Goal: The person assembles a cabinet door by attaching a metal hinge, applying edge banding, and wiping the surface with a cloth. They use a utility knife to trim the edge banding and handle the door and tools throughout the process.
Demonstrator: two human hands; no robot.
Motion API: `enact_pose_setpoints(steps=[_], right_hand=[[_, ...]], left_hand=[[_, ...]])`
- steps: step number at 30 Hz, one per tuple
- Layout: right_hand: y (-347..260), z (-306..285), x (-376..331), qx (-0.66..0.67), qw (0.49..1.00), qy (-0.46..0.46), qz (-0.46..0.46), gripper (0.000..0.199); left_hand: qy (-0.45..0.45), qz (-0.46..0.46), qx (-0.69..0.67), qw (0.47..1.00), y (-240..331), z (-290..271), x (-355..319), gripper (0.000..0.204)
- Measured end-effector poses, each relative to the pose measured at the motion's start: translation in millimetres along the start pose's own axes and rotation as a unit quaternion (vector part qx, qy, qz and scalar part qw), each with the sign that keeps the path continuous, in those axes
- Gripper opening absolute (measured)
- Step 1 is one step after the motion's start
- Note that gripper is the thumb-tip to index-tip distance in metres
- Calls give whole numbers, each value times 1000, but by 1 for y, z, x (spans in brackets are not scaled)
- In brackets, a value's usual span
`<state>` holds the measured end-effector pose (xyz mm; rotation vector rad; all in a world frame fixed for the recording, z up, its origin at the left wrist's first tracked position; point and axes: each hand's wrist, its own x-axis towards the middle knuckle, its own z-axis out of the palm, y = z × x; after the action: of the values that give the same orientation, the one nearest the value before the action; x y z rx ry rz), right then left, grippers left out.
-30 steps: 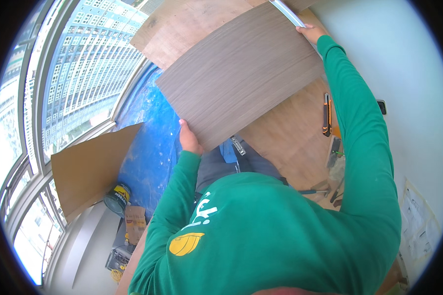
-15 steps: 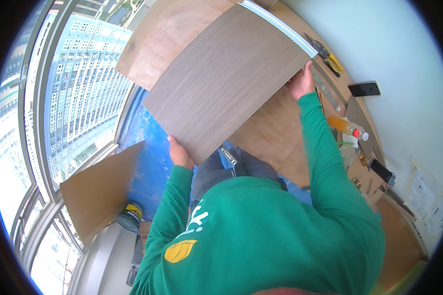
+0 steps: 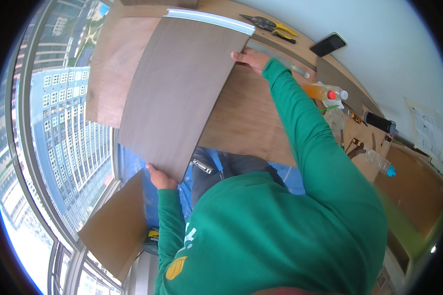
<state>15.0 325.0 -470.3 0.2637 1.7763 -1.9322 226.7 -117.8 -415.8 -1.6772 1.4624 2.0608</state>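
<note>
Grey-brown laminate panel (image 3: 182, 93) held up over the wooden worktop (image 3: 251, 118), left hand (image 3: 160, 178) gripping the near corner, right hand (image 3: 250, 59) clamped on the far right edge just under the pale strip. Pretty bendy and wide by the look of it, so could easily flex, slip at that near corner, or swing into the snips (image 3: 266, 23), phone (image 3: 328, 44) and bottle (image 3: 325, 92) sitting along the far right. Might also clip the brown board (image 3: 114, 69) lying underneath on the left.
</note>
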Motion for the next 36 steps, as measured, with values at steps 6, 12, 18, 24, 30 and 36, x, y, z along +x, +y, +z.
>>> enact_pose_setpoints(steps=[6, 12, 18, 24, 30, 36], right_hand=[[-8, -1, -2, -43, 999, -12, 10, 89], [-7, -3, -5, -75, 997, 28, 5, 90], [-43, 11, -36, -234, 959, 132, 88, 90], [-64, 20, -43, -456, 859, 177, 153, 88], [-26, 35, -69, -564, 730, 346, -172, 39], [43, 25, -202, -363, 891, 273, -16, 28]], left_hand=[[-5, 1, 9, 1000, -6, -7, 9, 64], [17, 21, 25, 999, -15, 8, -6, 64], [12, 18, 40, 999, -20, 17, -12, 65], [14, 14, 38, 999, -39, 33, -19, 70], [-8, 25, 42, 999, -52, 33, -7, 74], [22, 22, 79, 996, -54, 29, 8, 76]])
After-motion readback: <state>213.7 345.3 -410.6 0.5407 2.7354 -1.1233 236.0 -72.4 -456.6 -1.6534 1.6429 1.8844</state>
